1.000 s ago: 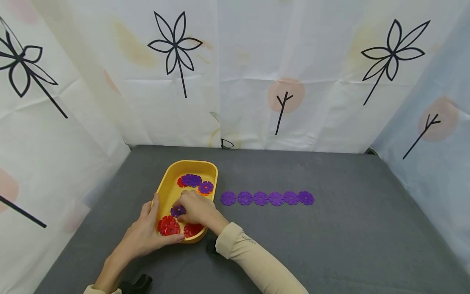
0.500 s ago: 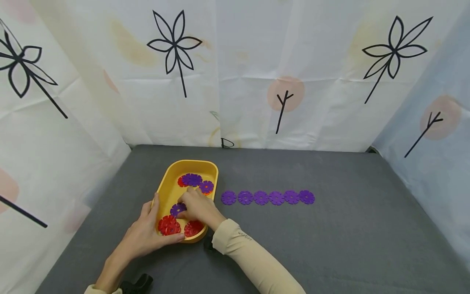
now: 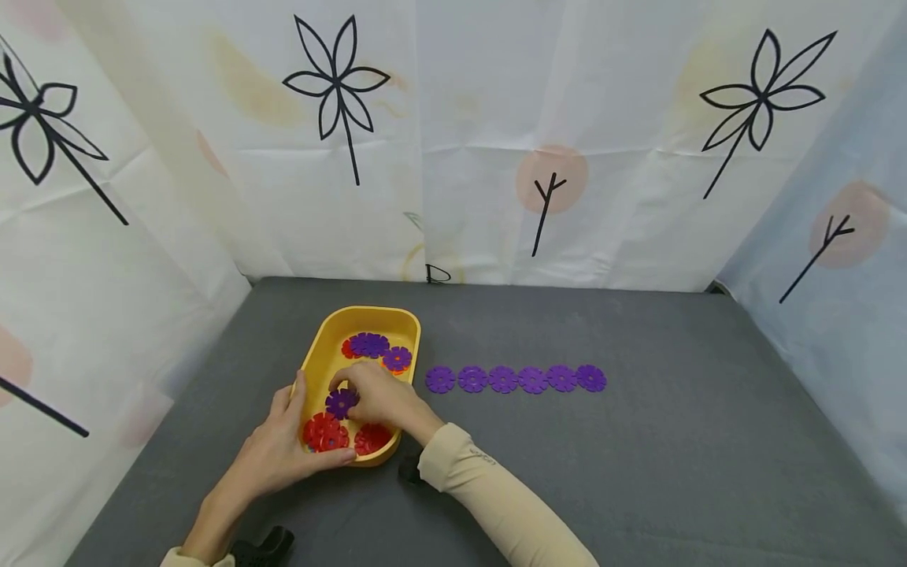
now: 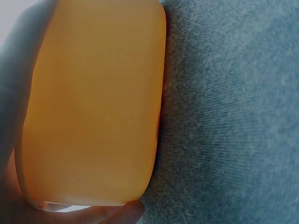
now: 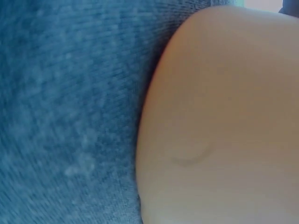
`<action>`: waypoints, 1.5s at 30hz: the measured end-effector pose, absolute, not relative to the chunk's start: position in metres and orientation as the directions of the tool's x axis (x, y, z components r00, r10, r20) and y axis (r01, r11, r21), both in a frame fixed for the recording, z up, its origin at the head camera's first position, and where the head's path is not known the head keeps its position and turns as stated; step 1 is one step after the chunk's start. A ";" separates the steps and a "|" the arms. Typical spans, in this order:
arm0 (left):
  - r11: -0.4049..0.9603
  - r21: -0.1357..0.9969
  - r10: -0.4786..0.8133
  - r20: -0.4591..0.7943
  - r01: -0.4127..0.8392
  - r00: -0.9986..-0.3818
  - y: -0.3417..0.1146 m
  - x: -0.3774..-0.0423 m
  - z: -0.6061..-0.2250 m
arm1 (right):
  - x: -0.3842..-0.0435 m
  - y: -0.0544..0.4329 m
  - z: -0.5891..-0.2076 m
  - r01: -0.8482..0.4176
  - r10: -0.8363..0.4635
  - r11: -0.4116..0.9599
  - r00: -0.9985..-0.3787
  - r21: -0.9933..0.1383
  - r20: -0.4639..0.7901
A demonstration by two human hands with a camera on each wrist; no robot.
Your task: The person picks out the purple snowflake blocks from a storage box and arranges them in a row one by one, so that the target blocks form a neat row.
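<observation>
My left hand (image 3: 272, 449) holds the near left corner of a yellow tray (image 3: 322, 346), thumb along the near rim and fingers up the left side. In the left wrist view the tray's outer wall (image 4: 93, 102) fills the space between thumb and fingers. Inside the tray, my right hand (image 3: 383, 398) pinches a purple flower-shaped disc (image 3: 341, 403) between thumb and index finger. Red flower discs (image 3: 326, 432) lie stacked below it, with more red ones (image 3: 372, 439) under the right wrist. The right wrist view catches only the tray's outside wall (image 5: 224, 116) and grey cloth.
At the tray's far end lie more purple discs (image 3: 369, 345) with red and orange ones partly beneath. A straight row of several purple flower discs (image 3: 503, 379) runs rightward from the tray on the grey tabletop (image 3: 638, 457). A white printed curtain (image 3: 482, 94) stands behind.
My right hand has shifted slightly, and the purple disc in its fingertips now sits a little turned and more fully in view. The left hand stays on the tray.
</observation>
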State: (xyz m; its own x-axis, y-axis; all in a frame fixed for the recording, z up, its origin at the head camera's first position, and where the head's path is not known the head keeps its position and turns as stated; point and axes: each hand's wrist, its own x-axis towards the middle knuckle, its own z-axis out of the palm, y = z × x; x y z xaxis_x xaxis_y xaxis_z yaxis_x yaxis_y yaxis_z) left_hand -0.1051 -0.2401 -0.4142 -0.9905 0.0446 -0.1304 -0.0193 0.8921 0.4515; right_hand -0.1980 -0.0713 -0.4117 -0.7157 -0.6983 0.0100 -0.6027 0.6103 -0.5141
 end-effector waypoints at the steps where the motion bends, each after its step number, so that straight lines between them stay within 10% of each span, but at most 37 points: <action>1: 0.892 0.452 0.045 -0.129 -0.019 -0.991 -0.240 -0.105 -0.414 | -0.199 -0.071 -0.412 -0.610 -0.707 0.596 -0.707 -0.523 0.020; 34: 0.884 0.467 0.058 -0.085 0.012 -0.995 -0.241 -0.103 -0.416 | -0.200 -0.058 -0.405 -0.405 -0.725 0.324 -0.687 -0.855 0.051; 45: 0.887 0.461 0.056 -0.113 -0.003 -0.992 -0.240 -0.104 -0.414 | -0.200 -0.043 -0.399 -0.096 -0.618 0.165 -0.786 -0.982 -0.027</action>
